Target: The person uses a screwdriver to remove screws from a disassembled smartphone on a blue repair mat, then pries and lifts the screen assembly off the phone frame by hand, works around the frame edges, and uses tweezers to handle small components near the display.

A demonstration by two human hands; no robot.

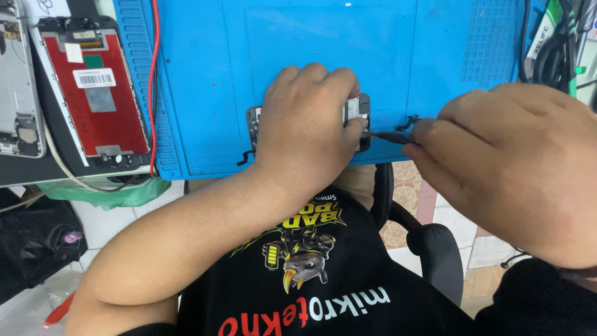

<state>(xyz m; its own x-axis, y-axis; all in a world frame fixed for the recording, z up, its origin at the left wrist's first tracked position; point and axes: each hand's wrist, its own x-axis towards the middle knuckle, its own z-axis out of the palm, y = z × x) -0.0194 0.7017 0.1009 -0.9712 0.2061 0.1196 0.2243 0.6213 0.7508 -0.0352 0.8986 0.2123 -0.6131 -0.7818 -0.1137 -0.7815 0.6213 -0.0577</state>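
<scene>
Phone frame (360, 115) lies on blue mat (323, 56), red screen panel (93, 93) well apart. Left hand (308, 124) covers and grips it; right hand (516, 162) pinches a dark tool (388, 136) touching its edge.

My left hand (308, 127) covers nearly all of the small dark phone part (359, 115) lying near the front edge of the blue rubber work mat (323, 43); only its two ends peek out, so I cannot tell its full shape. My right hand (516, 168) hides most of the thin dark tool (388, 135), leaving just the tip in sight, and whether that tip touches the part is too small to tell. The mat's far edge is cut off at the top. At the left, the silver phone housing (18, 81) is cropped by the picture's edge.
</scene>
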